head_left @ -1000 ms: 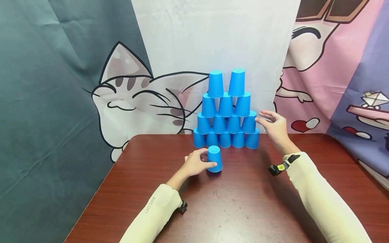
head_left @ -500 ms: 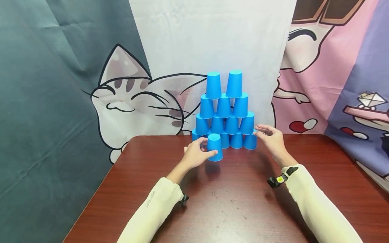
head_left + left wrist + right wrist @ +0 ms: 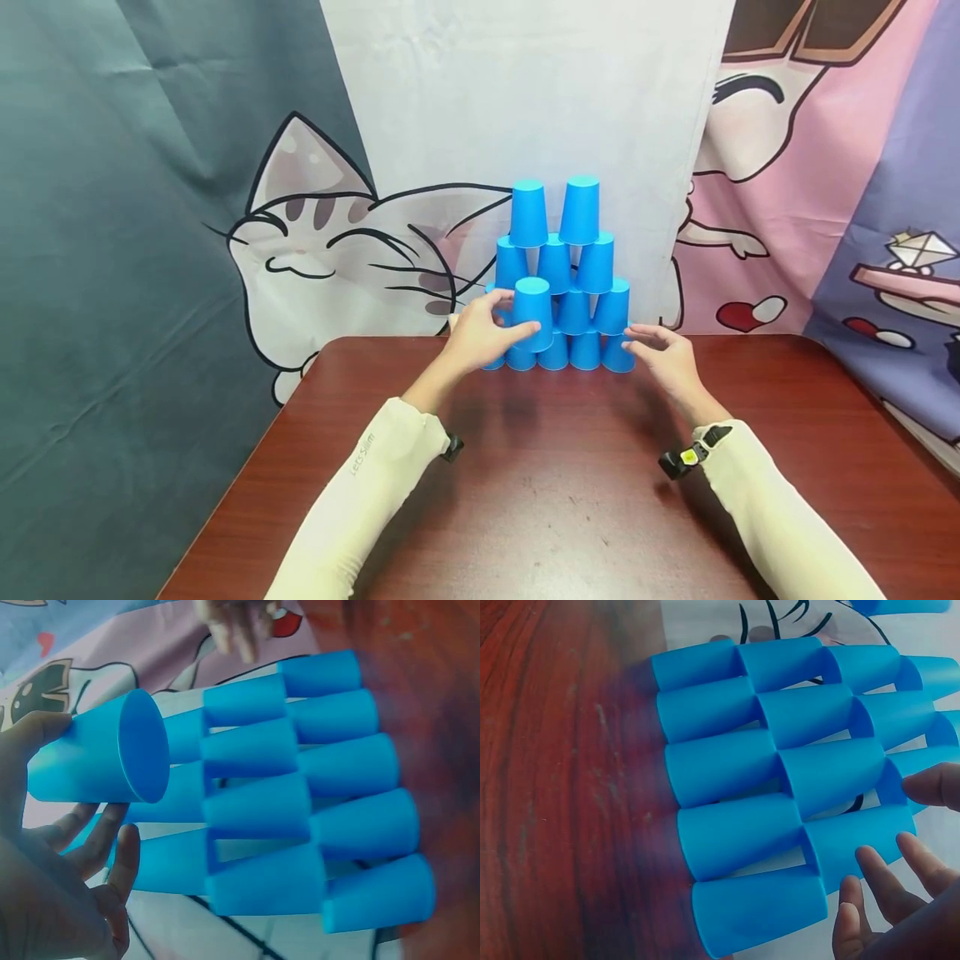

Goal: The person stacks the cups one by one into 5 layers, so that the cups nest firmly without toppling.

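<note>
In the head view my left hand [image 3: 478,335] pinches an upside-down blue plastic cup [image 3: 533,315] between thumb and fingers. The cup is raised off the table and overlaps the left part of a stepped wall of blue cups [image 3: 585,352]. In the left wrist view the held cup [image 3: 94,754] shows its open mouth towards the wall's rows. Two cups, a left one [image 3: 528,215] and a right one [image 3: 581,212], stand apart on the top row. My right hand [image 3: 666,360] hovers by the wall's right end, fingers loosely bent around nothing, fingertips close to the lower cups [image 3: 862,844].
The cups stand on a reddish-brown wooden table [image 3: 555,500], near its far edge. Right behind hangs a cloth backdrop [image 3: 420,92] with cartoon figures. A dark strap device [image 3: 686,458] sits on the right wrist.
My left hand has lifted the cup off the table, up and forward to the wall of cups. My right hand has come down a little beside the wall's right end.
</note>
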Tool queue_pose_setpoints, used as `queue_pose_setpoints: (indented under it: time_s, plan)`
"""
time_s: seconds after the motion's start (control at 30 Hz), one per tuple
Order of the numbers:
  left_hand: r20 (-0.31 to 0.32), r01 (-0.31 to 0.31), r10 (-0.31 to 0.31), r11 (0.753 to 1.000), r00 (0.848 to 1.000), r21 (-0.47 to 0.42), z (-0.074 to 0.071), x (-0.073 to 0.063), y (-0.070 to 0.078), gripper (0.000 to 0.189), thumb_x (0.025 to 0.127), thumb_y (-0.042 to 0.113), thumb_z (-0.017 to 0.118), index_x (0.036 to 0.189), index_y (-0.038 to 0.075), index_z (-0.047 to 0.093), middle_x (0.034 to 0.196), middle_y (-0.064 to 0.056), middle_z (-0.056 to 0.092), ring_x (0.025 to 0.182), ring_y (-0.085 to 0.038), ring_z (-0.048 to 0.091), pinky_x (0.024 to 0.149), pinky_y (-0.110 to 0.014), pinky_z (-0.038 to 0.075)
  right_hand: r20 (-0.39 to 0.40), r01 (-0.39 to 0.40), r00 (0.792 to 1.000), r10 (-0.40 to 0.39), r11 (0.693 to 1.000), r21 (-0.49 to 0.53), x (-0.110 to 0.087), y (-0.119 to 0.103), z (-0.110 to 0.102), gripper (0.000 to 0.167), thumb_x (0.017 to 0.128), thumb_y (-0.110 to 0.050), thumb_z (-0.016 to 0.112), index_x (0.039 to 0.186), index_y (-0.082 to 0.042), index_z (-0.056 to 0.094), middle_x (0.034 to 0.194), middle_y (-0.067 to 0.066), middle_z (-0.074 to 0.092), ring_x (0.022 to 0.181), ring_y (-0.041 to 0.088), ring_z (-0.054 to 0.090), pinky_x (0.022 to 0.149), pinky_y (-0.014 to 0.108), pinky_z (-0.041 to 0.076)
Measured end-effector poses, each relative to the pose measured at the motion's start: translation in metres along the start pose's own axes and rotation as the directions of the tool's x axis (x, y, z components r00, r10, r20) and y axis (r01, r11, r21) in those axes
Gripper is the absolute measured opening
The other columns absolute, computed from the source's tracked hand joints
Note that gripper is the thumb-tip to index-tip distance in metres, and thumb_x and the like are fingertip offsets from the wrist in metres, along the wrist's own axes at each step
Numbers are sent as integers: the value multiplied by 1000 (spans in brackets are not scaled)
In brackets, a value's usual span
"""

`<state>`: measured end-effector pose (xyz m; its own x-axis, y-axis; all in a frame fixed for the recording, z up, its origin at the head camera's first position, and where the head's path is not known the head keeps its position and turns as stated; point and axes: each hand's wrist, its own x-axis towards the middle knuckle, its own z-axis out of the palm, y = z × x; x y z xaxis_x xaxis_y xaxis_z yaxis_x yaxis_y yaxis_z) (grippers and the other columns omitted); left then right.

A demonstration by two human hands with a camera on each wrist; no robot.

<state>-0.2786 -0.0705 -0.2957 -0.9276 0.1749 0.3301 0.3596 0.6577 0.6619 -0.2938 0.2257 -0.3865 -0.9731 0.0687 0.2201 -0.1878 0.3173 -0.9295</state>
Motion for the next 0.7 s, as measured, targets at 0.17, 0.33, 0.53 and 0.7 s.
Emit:
queue_pose_setpoints:
  time_s: [0.17,0.33,0.53,0.7]
  plan:
    - [-11,-23,24,1000,1000,15,-15,16,19,65,86,52,72,136,13,57,128,-5,65,104,-20,63,95,-57,29,7,-14,1000,14,999,28,0,6,1,45,98,-24,64,135,0,57,136,22,58,118,19,60,99,28,47]
    - [-33,-44,44,999,998,0,-30,34,40,64,87,53,69,137,15,56,130,-4,64,114,-21,61,101,-59,26,6,-25,1000,25,999,28,2,11,1,46,97,-23,64,136,0,57,137,22,57,126,31,53,105,44,44]
    - [-68,-60,57,998,996,-34,-48,57,62,64,89,52,68,140,17,54,133,-5,62,124,-24,57,109,-63,19,11,-31,999,30,999,42,3,18,2,43,97,-18,64,135,1,57,136,24,57,127,32,52,104,45,43]
    - [-124,-75,72,997,990,-16,-63,76,73,65,88,56,66,141,20,52,133,0,63,125,-16,54,111,-61,13,8,-31,1000,30,999,35,2,19,3,40,97,-16,64,132,2,59,133,24,59,124,32,53,99,36,46]
